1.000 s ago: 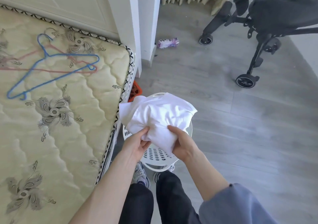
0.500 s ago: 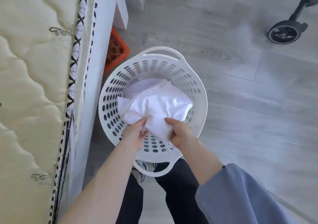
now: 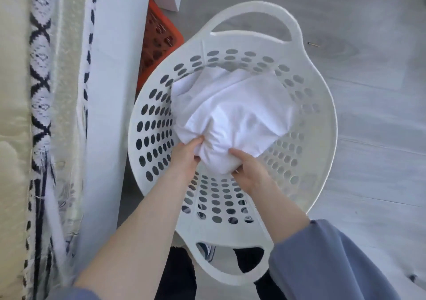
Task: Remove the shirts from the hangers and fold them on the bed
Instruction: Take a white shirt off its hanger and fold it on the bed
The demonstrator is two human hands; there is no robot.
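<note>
Bright, soft daylight, no hard shadows. White shirt (image 3: pixel 232 115) nearly blown out, fold detail weak. Motion blur smears the mattress edge (image 3: pixel 41 115) at left. Wide-angle stretch toward corners. Basket (image 3: pixel 327 106) holes reasonably sharp.

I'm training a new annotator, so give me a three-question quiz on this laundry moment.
1. True or false: both hands grip the white shirt.
2. Where is the shirt? A) flat on the mattress B) inside the white basket C) on a hanger
3. Fill in: the crate wedged between bed frame and basket is ____.

Key:
1. True; left hand and right hand both pinch the bunched cloth.
2. B
3. Orange, the orange crate.
</note>
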